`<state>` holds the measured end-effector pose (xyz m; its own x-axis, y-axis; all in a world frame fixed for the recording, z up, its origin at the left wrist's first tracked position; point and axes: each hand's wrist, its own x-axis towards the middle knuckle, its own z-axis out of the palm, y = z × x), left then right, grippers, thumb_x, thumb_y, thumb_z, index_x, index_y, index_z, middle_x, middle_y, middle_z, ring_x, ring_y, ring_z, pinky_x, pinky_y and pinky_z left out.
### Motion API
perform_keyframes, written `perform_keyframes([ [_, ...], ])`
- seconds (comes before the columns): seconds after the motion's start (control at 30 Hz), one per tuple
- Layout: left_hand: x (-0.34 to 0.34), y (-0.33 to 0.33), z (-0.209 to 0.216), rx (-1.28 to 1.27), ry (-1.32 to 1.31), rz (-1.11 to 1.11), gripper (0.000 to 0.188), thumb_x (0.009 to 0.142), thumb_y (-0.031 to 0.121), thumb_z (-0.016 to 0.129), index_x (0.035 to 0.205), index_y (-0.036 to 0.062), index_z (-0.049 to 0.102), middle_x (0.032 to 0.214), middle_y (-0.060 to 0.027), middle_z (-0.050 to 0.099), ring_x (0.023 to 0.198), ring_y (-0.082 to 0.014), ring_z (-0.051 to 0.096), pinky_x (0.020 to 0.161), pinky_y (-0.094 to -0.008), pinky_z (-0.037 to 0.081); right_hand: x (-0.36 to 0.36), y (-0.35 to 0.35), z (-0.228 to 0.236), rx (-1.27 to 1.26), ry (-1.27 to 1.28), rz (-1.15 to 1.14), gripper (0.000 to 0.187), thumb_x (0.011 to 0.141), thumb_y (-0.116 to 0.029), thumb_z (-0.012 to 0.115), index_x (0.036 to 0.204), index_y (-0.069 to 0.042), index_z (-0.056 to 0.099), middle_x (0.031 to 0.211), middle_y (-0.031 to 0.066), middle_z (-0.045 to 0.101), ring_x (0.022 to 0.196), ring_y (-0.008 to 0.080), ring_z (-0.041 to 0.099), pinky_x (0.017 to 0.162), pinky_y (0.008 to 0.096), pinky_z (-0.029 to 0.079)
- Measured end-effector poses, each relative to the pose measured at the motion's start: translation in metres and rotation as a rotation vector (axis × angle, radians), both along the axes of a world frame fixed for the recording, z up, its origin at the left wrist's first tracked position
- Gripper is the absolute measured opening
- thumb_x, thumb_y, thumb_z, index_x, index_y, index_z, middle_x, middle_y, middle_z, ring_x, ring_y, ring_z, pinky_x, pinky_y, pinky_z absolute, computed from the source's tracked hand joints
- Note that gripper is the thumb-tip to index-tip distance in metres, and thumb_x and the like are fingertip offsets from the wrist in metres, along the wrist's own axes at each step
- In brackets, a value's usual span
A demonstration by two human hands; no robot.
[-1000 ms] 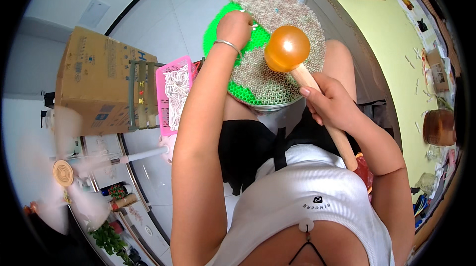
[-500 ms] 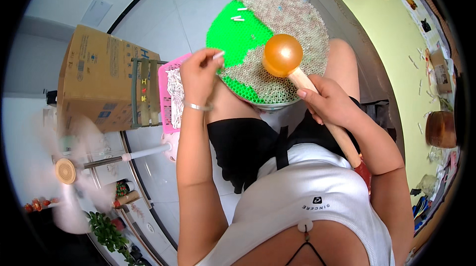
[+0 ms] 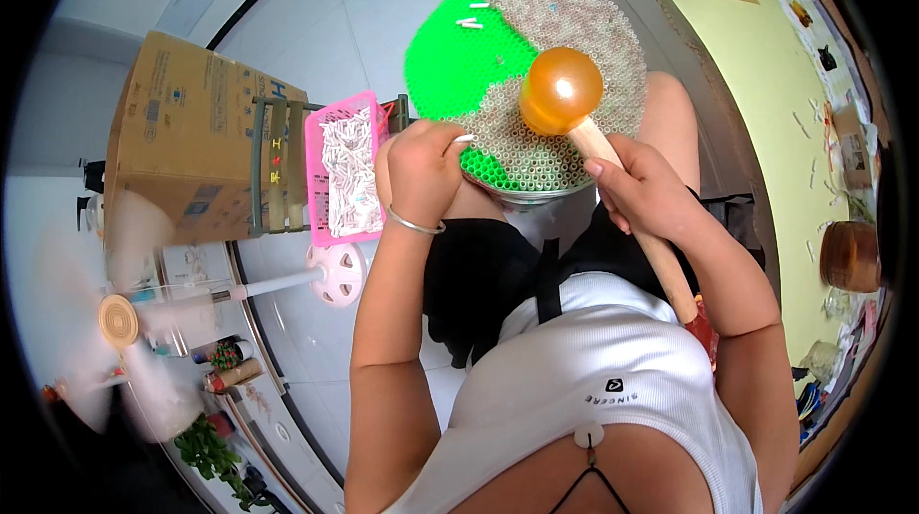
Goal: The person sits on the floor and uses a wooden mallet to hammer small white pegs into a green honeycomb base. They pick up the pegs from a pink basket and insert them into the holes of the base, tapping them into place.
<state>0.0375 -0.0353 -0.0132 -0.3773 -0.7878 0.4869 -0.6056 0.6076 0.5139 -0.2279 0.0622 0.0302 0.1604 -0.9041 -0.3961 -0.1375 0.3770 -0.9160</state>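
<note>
A small white stick (image 3: 463, 139) pokes from the pinched fingers of my left hand (image 3: 423, 167), at the near left edge of a round bundle of short tubes (image 3: 584, 26). Bright green tubes (image 3: 464, 64) fill the bundle's left side; the rest are pale, clear-looking ones. Several white sticks (image 3: 470, 23) lie loose on the green part. My right hand (image 3: 643, 184) is wrapped round the wooden handle (image 3: 665, 270) of a mallet (image 3: 565, 88). Its glossy orange head hangs over the bundle and hides some tubes.
On my left, a pink basket (image 3: 313, 169) holds many white sticks beside a cardboard box (image 3: 196, 136). A fan (image 3: 120, 321) spins at lower left. A yellow-green table (image 3: 756, 112) runs along the right, with loose sticks and a brown pot (image 3: 849, 256). Green strands lie on the floor behind.
My left hand has moved right and a little nearer to me, still pinching the white stick, uncovering more of the basket. The mallet's head has shifted slightly up and right.
</note>
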Motion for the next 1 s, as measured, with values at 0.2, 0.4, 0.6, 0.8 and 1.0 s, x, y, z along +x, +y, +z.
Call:
perform_keyframes([
  [0.2, 0.026, 0.002, -0.012, 0.165, 0.301, 0.159, 0.018, 0.081, 0.002, 0.071, 0.098, 0.0019, 0.074, 0.076, -0.0092, 0.065, 0.068, -0.0183, 0.061, 0.065, -0.0312, 0.049, 0.021, -0.002, 0.034, -0.093, -0.009, 0.099, 0.032, 0.099, -0.031, 0.058, 0.096, 0.001, 0.054, 0.064, 0.0037, 0.055, 0.046, 0.0096, 0.051, 0.044, 0.0266, 0.042],
  [0.4, 0.051, 0.004, -0.001, 0.482, 0.515, 0.253, 0.021, 0.090, 0.003, 0.064, 0.109, -0.0004, 0.072, 0.081, -0.0021, 0.064, 0.068, -0.0063, 0.055, 0.063, -0.0209, 0.046, 0.061, -0.036, 0.017, -0.359, 0.508, 0.382, 0.037, 0.096, -0.032, 0.061, 0.096, 0.004, 0.057, 0.077, 0.0214, 0.062, 0.076, 0.0312, 0.066, 0.069, 0.0411, 0.051],
  [0.6, 0.035, 0.008, -0.004, 0.300, 0.393, 0.229, 0.004, 0.082, 0.001, 0.070, 0.085, -0.0001, 0.068, 0.073, -0.0033, 0.062, 0.064, -0.0102, 0.056, 0.060, -0.0244, 0.046, 0.059, -0.035, 0.032, -0.223, 0.130, 0.198, 0.039, 0.098, -0.033, 0.058, 0.092, 0.005, 0.055, 0.061, 0.0088, 0.058, 0.044, 0.0172, 0.056, 0.044, 0.0325, 0.045],
  [0.8, 0.023, -0.006, 0.006, 0.091, -0.039, 0.079, 0.010, 0.077, 0.003, 0.072, 0.087, 0.0007, 0.069, 0.077, -0.0128, 0.065, 0.065, -0.0230, 0.062, 0.063, -0.0316, 0.050, 0.043, -0.030, 0.028, -0.117, 0.033, 0.111, 0.033, 0.100, -0.030, 0.057, 0.093, 0.002, 0.053, 0.058, 0.0014, 0.051, 0.042, 0.0092, 0.049, 0.041, 0.0270, 0.040],
  [1.0, 0.011, -0.019, 0.009, -0.025, -0.321, 0.007, 0.012, 0.074, 0.004, 0.071, 0.085, 0.0014, 0.069, 0.077, -0.0169, 0.065, 0.070, -0.0339, 0.063, 0.065, -0.0411, 0.051, 0.040, -0.025, 0.024, -0.101, 0.052, 0.134, 0.033, 0.100, -0.030, 0.057, 0.095, 0.003, 0.054, 0.059, 0.0014, 0.052, 0.042, 0.0090, 0.049, 0.041, 0.0269, 0.040],
])
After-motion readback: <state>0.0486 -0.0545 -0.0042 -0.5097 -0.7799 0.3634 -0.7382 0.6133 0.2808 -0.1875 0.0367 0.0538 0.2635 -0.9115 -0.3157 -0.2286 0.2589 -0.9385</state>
